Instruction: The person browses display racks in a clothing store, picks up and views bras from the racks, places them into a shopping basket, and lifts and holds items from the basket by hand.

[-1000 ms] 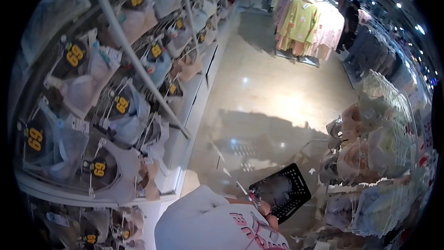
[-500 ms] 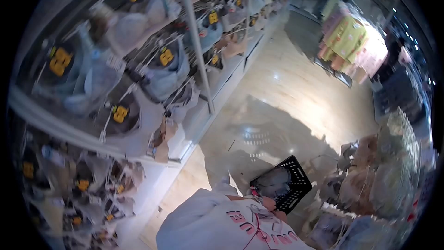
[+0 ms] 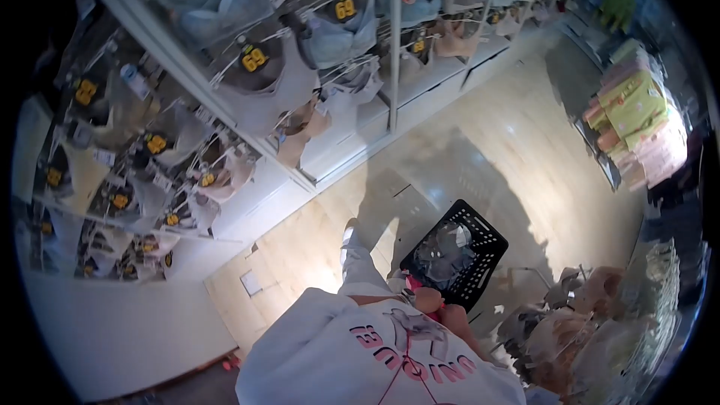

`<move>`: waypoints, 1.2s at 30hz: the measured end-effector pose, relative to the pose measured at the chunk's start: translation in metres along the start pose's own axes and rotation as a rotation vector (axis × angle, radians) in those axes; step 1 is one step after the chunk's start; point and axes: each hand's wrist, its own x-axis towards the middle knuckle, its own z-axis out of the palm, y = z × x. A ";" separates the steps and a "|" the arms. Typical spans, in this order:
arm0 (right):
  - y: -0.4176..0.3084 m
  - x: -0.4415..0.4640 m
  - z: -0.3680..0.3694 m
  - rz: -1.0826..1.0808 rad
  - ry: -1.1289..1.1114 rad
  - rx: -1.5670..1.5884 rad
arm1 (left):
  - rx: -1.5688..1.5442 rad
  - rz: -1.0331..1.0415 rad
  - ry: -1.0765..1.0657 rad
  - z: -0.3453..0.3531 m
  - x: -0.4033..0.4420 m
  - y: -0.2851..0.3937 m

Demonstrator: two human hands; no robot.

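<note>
A black perforated basket [image 3: 487, 244] hangs tilted in front of the white shirt, with grey, partly shiny items [image 3: 448, 251] inside. At its near edge my left hand [image 3: 428, 300] is closed on the basket, a band at the wrist. Close beside it, my right hand [image 3: 454, 318] is also closed at the same edge. Bits of red show around both hands. The fingers are small and partly hidden.
Bras with yellow "69" tags [image 3: 255, 58] hang on the wall racks at left and top. A white ledge [image 3: 352, 151] runs below. More bras [image 3: 577, 322] hang at lower right; a clothes rack [image 3: 637, 116] stands at upper right on the pale floor [image 3: 551, 172].
The view has turned left, so the racks and clothes have shifted right in the frame, and more lower shelving shows at left. The basket appears higher; both hands remain at its edge.
</note>
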 end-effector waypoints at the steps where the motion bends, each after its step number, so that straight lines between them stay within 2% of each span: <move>1: 0.004 0.004 -0.007 -0.002 -0.033 -0.017 | -0.012 -0.014 0.024 0.002 0.001 0.004; 5: 0.010 0.007 -0.035 -0.043 -0.011 -0.010 | -0.049 -0.047 0.100 0.007 0.002 0.010; 18: 0.087 -0.013 -0.065 -0.070 -0.301 -0.328 | -0.153 -0.087 0.295 0.004 0.000 0.007; 24: 0.100 0.019 -0.079 -0.335 -0.285 -0.386 | -0.239 -0.100 0.460 -0.011 -0.026 -0.022; 27: 0.097 0.021 -0.088 -0.015 -0.443 -0.454 | -0.429 -0.160 0.647 -0.028 -0.058 -0.048; 29: 0.102 0.018 -0.085 0.071 -0.417 -0.401 | -0.824 -0.295 0.743 -0.046 -0.090 -0.071; 31: 0.104 0.019 -0.084 0.127 -0.419 -0.398 | -0.929 -0.146 1.069 -0.031 -0.099 -0.152; 32: 0.105 0.022 -0.083 0.137 -0.426 -0.424 | -0.874 -0.135 1.264 -0.051 -0.137 -0.141; 33: 0.107 0.025 -0.083 0.148 -0.433 -0.450 | -0.940 -0.333 1.213 -0.075 -0.182 -0.131; 34: 0.108 0.031 -0.083 0.140 -0.478 -0.475 | -1.108 -0.226 1.380 -0.063 -0.193 -0.185; 35: 0.110 0.040 -0.084 0.135 -0.525 -0.499 | -1.039 -0.171 1.615 -0.070 -0.221 -0.197; 36: 0.111 0.046 -0.085 0.131 -0.572 -0.522 | -0.992 -0.350 1.717 -0.085 -0.257 -0.190</move>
